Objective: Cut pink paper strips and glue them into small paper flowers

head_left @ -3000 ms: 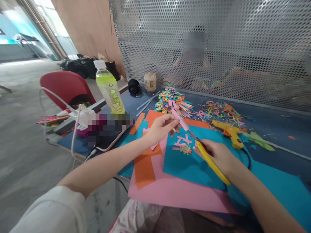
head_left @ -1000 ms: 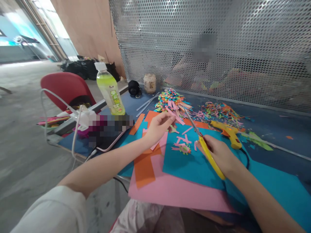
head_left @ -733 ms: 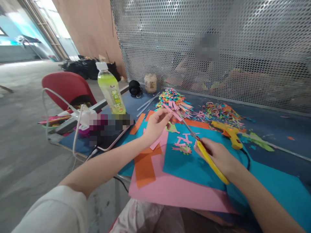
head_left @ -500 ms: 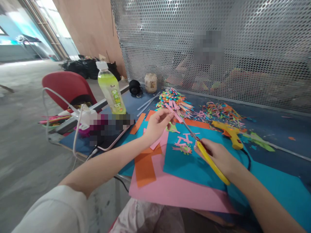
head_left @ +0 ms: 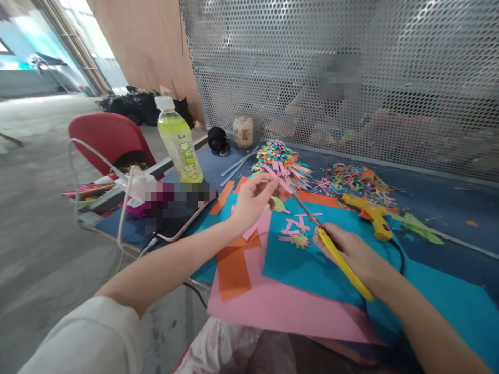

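Observation:
My left hand [head_left: 255,200] pinches a narrow pink paper strip [head_left: 277,178] between thumb and fingers, above the sheets on the table. My right hand [head_left: 345,249] is closed around the yellow handles of a pair of scissors [head_left: 339,259]. Their blades point up and left and meet the strip's right end; whether they are cutting is too small to tell. Small pink paper pieces [head_left: 293,226] and a green-and-pink paper piece [head_left: 300,240] lie on the blue sheet [head_left: 312,275] below. Under it spreads a large pink sheet [head_left: 280,309], with orange paper [head_left: 234,272] at the left.
Behind my hands rises a pile of colourful paper strips [head_left: 278,153], with curly scraps [head_left: 354,179] to its right. A yellow glue gun [head_left: 368,215] lies right of the scissors. A drink bottle [head_left: 180,145] and a jar [head_left: 243,132] stand left. Perforated metal [head_left: 273,67] backs the table.
The whole view has shifted slightly. Both hands keep nearly the same pose, with the scissors still at the end of the pink strip.

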